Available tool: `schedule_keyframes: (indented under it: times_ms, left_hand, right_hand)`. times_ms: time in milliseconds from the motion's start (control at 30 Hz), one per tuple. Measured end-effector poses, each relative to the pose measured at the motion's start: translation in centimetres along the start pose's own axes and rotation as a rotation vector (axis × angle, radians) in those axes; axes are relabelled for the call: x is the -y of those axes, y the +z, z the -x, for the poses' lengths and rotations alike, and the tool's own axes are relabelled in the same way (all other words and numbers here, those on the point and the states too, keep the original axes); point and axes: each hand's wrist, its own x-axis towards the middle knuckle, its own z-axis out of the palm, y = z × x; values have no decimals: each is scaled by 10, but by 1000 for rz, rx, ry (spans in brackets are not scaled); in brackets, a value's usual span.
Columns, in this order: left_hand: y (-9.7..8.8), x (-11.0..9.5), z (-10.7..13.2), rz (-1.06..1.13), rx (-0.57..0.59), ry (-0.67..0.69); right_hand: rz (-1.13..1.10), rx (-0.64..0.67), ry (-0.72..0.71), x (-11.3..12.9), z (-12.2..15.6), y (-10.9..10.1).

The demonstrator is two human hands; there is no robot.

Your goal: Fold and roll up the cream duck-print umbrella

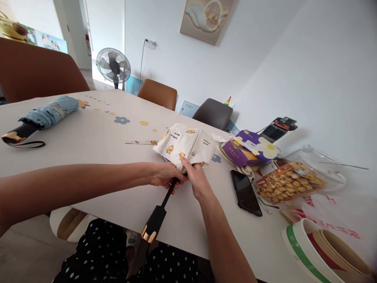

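A white umbrella (188, 143) printed with yellow ducks is partly folded, its loose cloth bunched above the table. My left hand (167, 175) wraps round it where the cloth meets the black shaft. Against the cloth's lower edge, my right hand (196, 175) pinches the fabric, thumb on top; its other fingers are mostly hidden. The black handle (154, 222) with a gold end points down toward my lap, past the table edge. A narrow printed strap (141, 142) sticks out to the left of the cloth.
On the left of the white table (97, 153) lies a folded blue umbrella (54, 112). To the right are a phone (246, 192), a purple box (250, 147), a snack package (290, 181) and tape rolls (321, 249). Chairs and a fan (113, 66) stand beyond.
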Motion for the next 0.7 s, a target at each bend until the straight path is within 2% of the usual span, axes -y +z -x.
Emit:
schedule_keyframes:
  times_ms: [100, 167, 433, 567, 700]
  left_hand:
    - [-6, 2, 4, 42, 60, 2]
    - [-9, 3, 4, 65, 68, -10]
    - [-1, 8, -6, 50, -116, -73]
    - [2, 9, -4, 61, -124, -60]
    - [-1, 10, 0, 169, -88, -100]
  right_hand:
    - [-27, 69, 109, 3, 0, 0]
    - [1, 46, 110, 2, 0, 1]
    - [204, 75, 98, -5, -3, 1]
    - [283, 41, 84, -3, -3, 0]
    - [376, 4, 64, -3, -3, 2]
